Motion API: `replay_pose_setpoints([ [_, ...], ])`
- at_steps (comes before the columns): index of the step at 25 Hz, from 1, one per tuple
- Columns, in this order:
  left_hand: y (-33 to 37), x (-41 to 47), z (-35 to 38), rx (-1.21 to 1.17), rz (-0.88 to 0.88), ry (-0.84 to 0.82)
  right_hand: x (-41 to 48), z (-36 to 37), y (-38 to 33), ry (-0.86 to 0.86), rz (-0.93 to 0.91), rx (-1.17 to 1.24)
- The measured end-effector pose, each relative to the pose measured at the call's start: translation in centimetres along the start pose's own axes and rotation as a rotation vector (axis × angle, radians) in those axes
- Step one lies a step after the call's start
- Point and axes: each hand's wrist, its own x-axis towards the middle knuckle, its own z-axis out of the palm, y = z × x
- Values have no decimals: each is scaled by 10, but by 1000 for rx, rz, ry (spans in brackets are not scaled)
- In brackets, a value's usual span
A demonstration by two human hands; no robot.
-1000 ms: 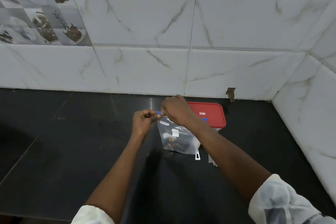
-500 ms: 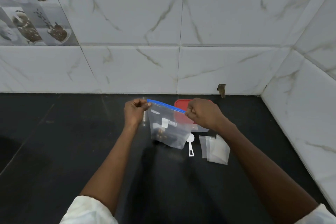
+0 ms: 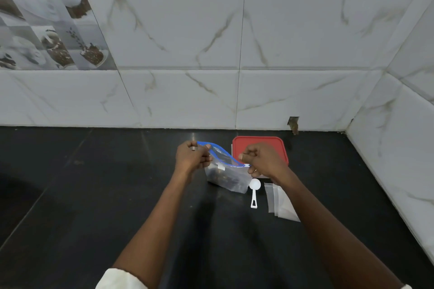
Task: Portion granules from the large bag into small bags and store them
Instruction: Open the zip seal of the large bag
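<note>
The grip of the left hand [image 3: 191,159] is pinched on the left end of the blue zip strip [image 3: 217,153] of the large bag [image 3: 231,177], and the grip of the right hand [image 3: 263,159] is pinched on the right end of the same strip. The bag is held upright between the two hands, with the strip curved and its mouth parted. Dark granules [image 3: 219,177] are seen in the lower part of the bag. A small white label [image 3: 220,167] is fixed on the front of the bag; its writing cannot be read.

The bag is placed toward the rear edge of the black table [image 3: 94,195], nearer to the right rear corner. Just behind it a container with a red lid [image 3: 256,142] is found, partly covered by the right hand. A white scoop [image 3: 254,191] is laid on the table just beside the bag, on its right. Some empty small bags [image 3: 273,197] are laid flat to the right of the scoop, partly hidden by the right forearm.
</note>
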Motion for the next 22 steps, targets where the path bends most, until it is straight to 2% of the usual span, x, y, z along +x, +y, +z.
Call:
replay_pose_setpoints([
  [2,1,-1,2,21,14,6,1,0,-2,-12,43,48],
  [4,-1,-3,2,77,24,13,3,1,-2,-8,28,-57],
  [6,-1,-7,5,202,24,12,7,5,0,44,-23,-247],
  [8,-3,-10,10,405,46,28,10,17,5,141,-83,-562],
  [10,-4,-12,15,568,92,74,11,32,10,220,-60,-752],
  [12,-3,-12,17,692,132,106,15,40,20,304,34,-757],
  [15,-2,-12,13,872,100,92,23,34,29,422,113,-688],
  [19,3,-8,10,957,119,80,30,25,27,367,22,-652],
  [22,5,2,10,920,136,37,43,24,26,357,37,-384],
])
